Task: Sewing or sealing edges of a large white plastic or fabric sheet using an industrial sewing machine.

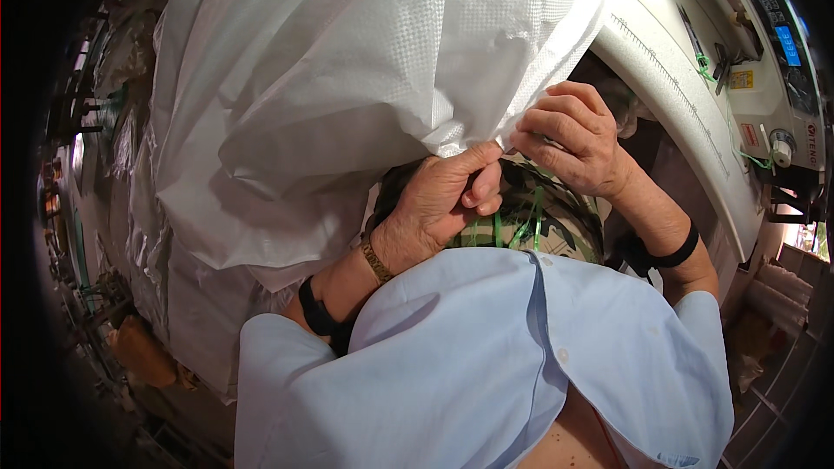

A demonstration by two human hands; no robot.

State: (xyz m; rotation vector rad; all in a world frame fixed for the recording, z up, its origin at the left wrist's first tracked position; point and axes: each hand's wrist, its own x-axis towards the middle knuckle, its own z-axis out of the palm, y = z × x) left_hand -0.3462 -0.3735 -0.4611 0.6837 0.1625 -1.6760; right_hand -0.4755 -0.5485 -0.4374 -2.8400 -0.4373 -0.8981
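A big white woven sack (347, 78) fills the upper middle of the view. My left hand (443, 200) pinches its lower edge between thumb and fingers. My right hand (569, 135) grips the same edge just to the right, fingers curled on the fabric. Both hands meet at the sack's corner, in front of the white sewing machine (695, 95). Under the hands lies dark patterned cloth with green strips (530, 217). A gold bracelet and a black band sit on my left wrist, a black band on my right.
The sewing machine has a curved ruled edge and a control panel with a blue screen (786, 39) at the upper right. More white sacks are piled at the left (165, 234). My light blue shirt (486, 365) covers the lower view.
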